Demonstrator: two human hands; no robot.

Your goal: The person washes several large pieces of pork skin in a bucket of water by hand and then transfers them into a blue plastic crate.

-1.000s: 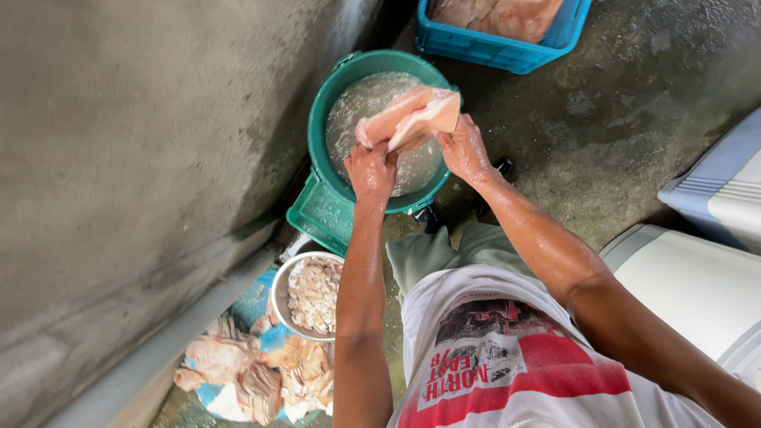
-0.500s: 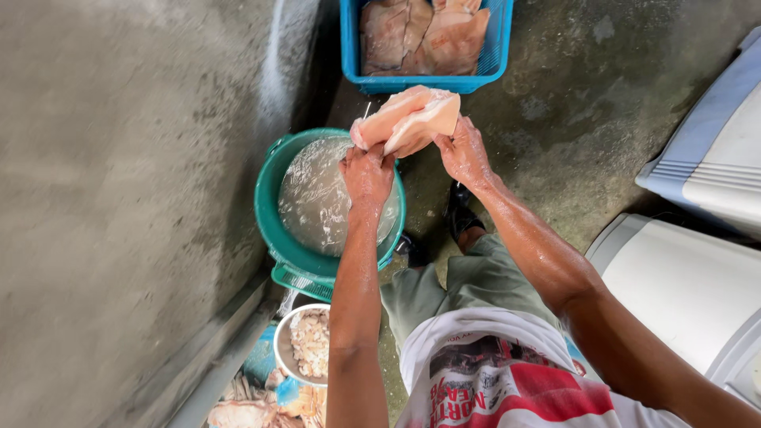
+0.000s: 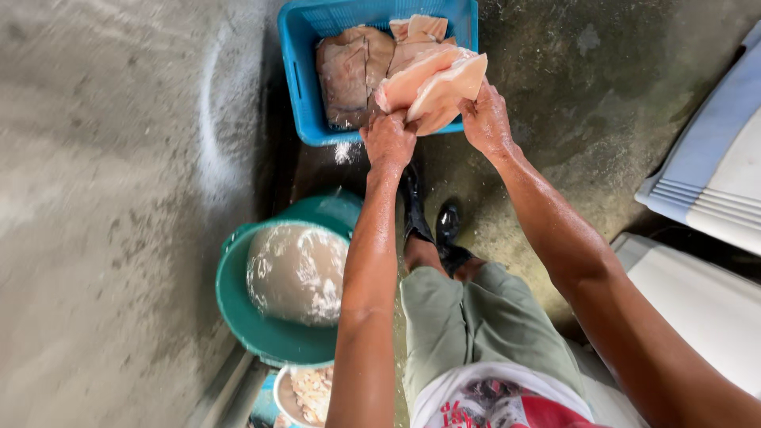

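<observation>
Both of my hands hold a large pale pink slab of raw meat [image 3: 432, 83] out in front of me. My left hand [image 3: 388, 141] grips its lower left end and my right hand [image 3: 486, 119] grips its right side. The slab hangs over the near edge of a blue plastic crate [image 3: 297, 75] that holds more pinkish-brown pieces of meat [image 3: 353, 67]. Both arms are wet.
A green bucket [image 3: 238, 313] of cloudy, foamy water stands at my lower left on the wet concrete floor. A small bowl of scraps [image 3: 311, 392] sits at the bottom edge. My black boots [image 3: 432, 222] are below the crate. White and blue cooler boxes [image 3: 713, 182] stand at right.
My hands have carried the slab of meat away from the green bucket and forward to the blue crate. The view has shifted so the bucket now lies lower left.
</observation>
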